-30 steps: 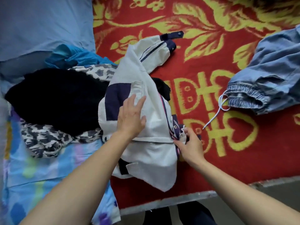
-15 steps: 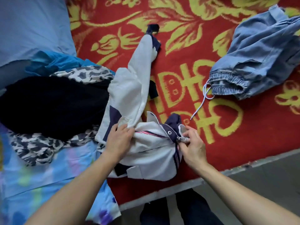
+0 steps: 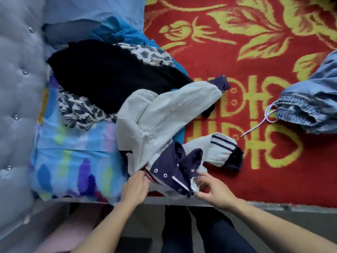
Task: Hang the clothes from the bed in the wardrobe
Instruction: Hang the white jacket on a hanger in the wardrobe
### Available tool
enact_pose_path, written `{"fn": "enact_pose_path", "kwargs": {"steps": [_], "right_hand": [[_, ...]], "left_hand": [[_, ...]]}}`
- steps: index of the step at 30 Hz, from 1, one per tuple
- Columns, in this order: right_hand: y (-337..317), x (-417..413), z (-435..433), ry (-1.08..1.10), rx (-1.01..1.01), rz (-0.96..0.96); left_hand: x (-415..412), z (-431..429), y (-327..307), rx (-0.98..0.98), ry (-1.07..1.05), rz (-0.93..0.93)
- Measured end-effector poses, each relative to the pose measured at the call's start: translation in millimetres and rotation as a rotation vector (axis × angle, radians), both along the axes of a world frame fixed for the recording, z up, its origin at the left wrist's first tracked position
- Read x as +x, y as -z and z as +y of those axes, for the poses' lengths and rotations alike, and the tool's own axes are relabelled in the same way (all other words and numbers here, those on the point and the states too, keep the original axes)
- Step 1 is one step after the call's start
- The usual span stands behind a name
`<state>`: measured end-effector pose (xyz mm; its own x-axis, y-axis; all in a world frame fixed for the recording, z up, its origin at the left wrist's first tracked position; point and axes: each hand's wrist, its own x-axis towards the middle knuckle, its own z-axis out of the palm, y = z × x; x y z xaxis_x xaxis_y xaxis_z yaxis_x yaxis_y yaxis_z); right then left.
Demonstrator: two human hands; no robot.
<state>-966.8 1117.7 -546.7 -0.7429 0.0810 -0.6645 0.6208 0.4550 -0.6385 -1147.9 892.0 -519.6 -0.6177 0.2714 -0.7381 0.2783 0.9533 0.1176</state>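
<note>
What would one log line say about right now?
item: white jacket, on bed | left grip: holds jacket | right grip: pinches its edge | jeans: untouched, on red blanket

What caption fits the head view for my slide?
Left hand and right hand grip a white jacket on the bed.

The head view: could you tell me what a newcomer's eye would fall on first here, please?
Probably the bright red blanket with its yellow floral pattern, filling the upper right. Next, the white and navy jacket at the centre, gripped near the bed's front edge by the left hand and right hand. A black garment lies on the pile up and left of it.
</note>
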Motion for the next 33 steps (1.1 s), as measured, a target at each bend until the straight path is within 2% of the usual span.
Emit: {"fn": "enact_pose_path", "kwargs": {"steps": [1, 3, 4, 5, 6, 10, 14, 15, 17, 19, 21, 23, 29, 33], "right_hand": [[-3.0, -3.6, 3.7, 0.170, -0.130, -0.065], [-4.2, -20.1, 14.0, 0.673, -0.360, -0.193], [0.1, -29.9, 20.4, 0.907, -0.409, -0.273], [5.0, -38.3, 27.4, 1.045, -0.407, -0.332], [10.3, -45.4, 32.0, 1.092, -0.383, -0.360], [19.5, -56.7, 15.5, 0.987, -0.368, -0.364], [-6.1, -28.8, -12.1, 0.841, -0.273, -0.138], [-15.5, -17.2, -17.4, 0.826, -0.257, -0.076], [-32.9, 8.6, -29.1, 0.794, -0.246, 0.027], [-48.5, 31.5, -40.1, 0.797, -0.222, 0.052], [-62.9, 51.0, -49.4, 0.812, -0.175, 0.083], [-79.2, 65.8, -56.5, 0.833, -0.106, 0.144], [-137.5, 70.1, -53.5, 0.961, 0.102, 0.304], [-174.4, 48.3, -31.1, 1.039, 0.113, 0.300]], "left_hand": [[1.1, 8.2, -3.4, 0.004, -0.055, -0.004], [0.5, 26.2, -9.5, 0.001, -0.164, -0.034], [-1.2, 34.0, -10.6, 0.007, -0.207, -0.050], [-4.0, 42.2, -9.2, 0.012, -0.242, -0.064], [-7.1, 49.0, -7.8, 0.018, -0.269, -0.073], [-21.7, 67.7, -4.2, 0.018, -0.230, -0.055], [-13.0, 72.1, -21.4, 0.047, -0.238, 0.287], [-7.5, 72.4, -24.9, 0.110, -0.226, 0.290], [5.4, 74.0, -33.7, 0.231, -0.210, 0.084], [20.1, 74.0, -37.0, 0.198, -0.077, -0.076], [32.1, 70.4, -41.7, 0.151, 0.059, -0.046], [39.3, 63.9, -56.0, 0.159, 0.099, 0.026], [22.3, 47.2, -117.6, 0.427, -0.088, 0.291], [21.8, 50.2, -166.2, 0.646, -0.353, 0.325]]}}
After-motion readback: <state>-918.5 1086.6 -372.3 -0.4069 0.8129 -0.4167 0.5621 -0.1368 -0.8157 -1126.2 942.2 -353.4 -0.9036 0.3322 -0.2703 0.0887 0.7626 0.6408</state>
